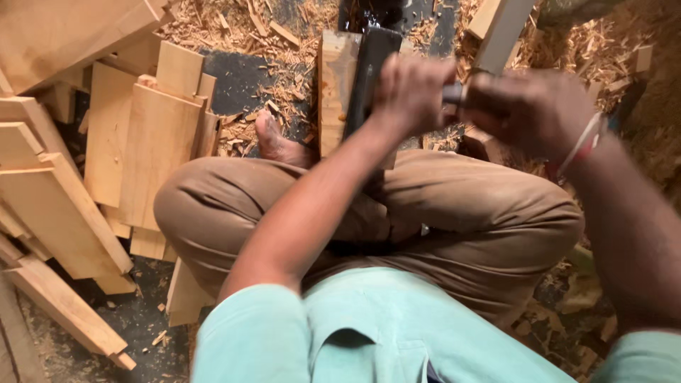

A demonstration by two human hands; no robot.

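Note:
I sit cross-legged on the floor. My left hand (411,92) is closed over the near end of a dark tool (370,67) that lies along an upright wooden board (336,89) in front of my knees. My right hand (528,110), with a red and white band at the wrist, grips a short grey handle (454,93) that sticks out between both hands. The part of the tool under my hands is hidden. My bare foot (278,144) rests just left of the board.
A heap of cut wooden planks (142,135) lies to my left, with longer boards (57,213) fanned toward the left edge. Wood shavings (248,28) cover the dark floor ahead. Another grey-edged board (500,28) leans at the top right.

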